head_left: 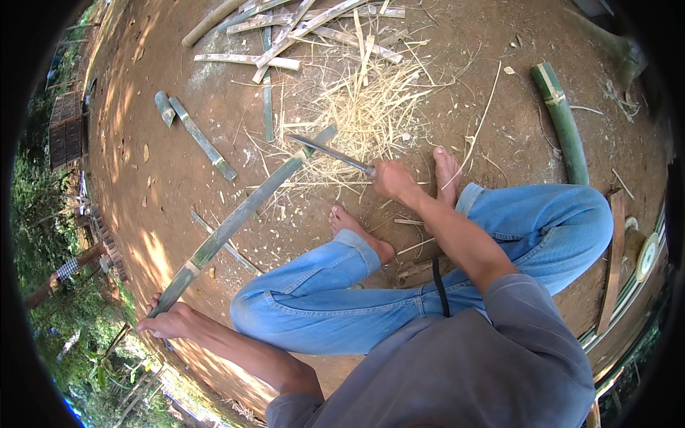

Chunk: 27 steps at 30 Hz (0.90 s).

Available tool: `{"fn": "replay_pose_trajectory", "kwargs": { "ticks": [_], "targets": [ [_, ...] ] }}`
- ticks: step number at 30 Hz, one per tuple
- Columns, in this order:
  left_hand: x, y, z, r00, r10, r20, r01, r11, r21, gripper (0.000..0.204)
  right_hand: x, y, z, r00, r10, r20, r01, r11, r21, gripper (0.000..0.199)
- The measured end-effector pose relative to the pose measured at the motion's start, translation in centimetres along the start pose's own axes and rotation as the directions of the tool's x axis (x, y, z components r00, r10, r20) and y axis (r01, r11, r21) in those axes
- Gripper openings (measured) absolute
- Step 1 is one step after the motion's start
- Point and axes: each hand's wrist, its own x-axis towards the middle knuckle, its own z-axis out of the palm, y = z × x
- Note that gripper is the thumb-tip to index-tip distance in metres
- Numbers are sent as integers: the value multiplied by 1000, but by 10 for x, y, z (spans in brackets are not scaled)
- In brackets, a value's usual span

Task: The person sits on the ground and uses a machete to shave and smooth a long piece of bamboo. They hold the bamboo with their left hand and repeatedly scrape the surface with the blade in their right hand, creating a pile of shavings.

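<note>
My left hand [169, 319] is closed round the near end of a long split bamboo strip [235, 222], green with pale joints. The strip slants up and away to the right over the dirt. My right hand [397, 180], in front of my bare feet, grips the handle of a long knife [332, 153]. Its blade points left and crosses the strip close to the far end. From this view I cannot tell how deep the edge sits in the bamboo, or whether it only touches. My fingers hide most of the handle.
A heap of pale shavings [371, 107] lies ahead of my feet, with split bamboo pieces [307, 25] beyond. Shorter pieces [203, 145] lie to the left. A thick green bamboo pole [565, 121] stretches beyond my right knee. A wooden board [611, 260] is at far right.
</note>
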Motion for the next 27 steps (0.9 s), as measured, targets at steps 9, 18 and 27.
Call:
{"fn": "replay_pose_trajectory", "kwargs": {
  "ticks": [9,18,27],
  "targets": [
    [-3,1,-4,991,-3,132,24,987,-156,54,-14,-36,-15,999,8,43,-15,987,159,30],
    [0,3,-9,963,-33,267,109,956,-274,57,-5,-17,-4,998,56,10,-57,985,161,25],
    [-4,2,4,967,-39,251,108,958,-267,54,14,22,11,980,183,-82,-165,968,192,24]
  ]
}}
